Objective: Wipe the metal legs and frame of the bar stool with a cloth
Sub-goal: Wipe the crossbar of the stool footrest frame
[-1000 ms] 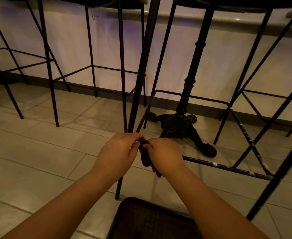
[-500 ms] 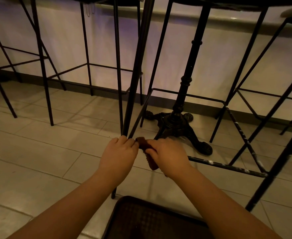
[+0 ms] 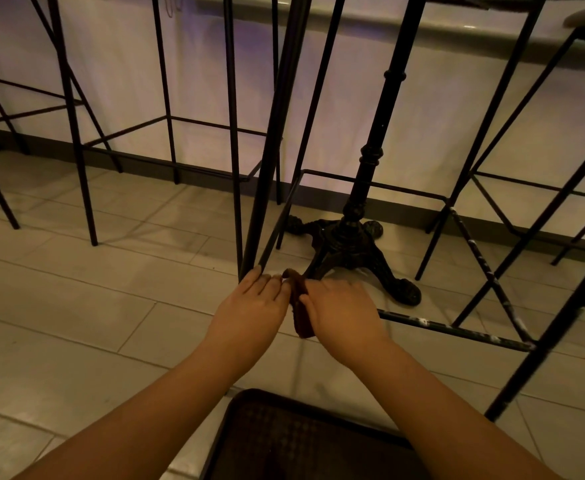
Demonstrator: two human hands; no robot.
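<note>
The bar stool's black metal front leg slants down through the middle of the view to where my hands meet. Its footrest bar runs right from there, speckled with white marks. A dark reddish-brown cloth hangs between my hands at the joint of leg and footrest. My left hand wraps around the leg, its fingertips over the joint. My right hand grips the cloth against the near end of the footrest bar; the bar under it is hidden.
A black cast-iron table pedestal with clawed feet stands just behind the stool. More black wire stools stand to the left and another stool frame to the right along a white counter wall. A dark woven basket sits at the bottom edge on the tiled floor.
Both hands have shifted slightly up along the leg joint, and the cloth now shows more between them. The left fingers have spread over the joint. The camera has tilted a little.
</note>
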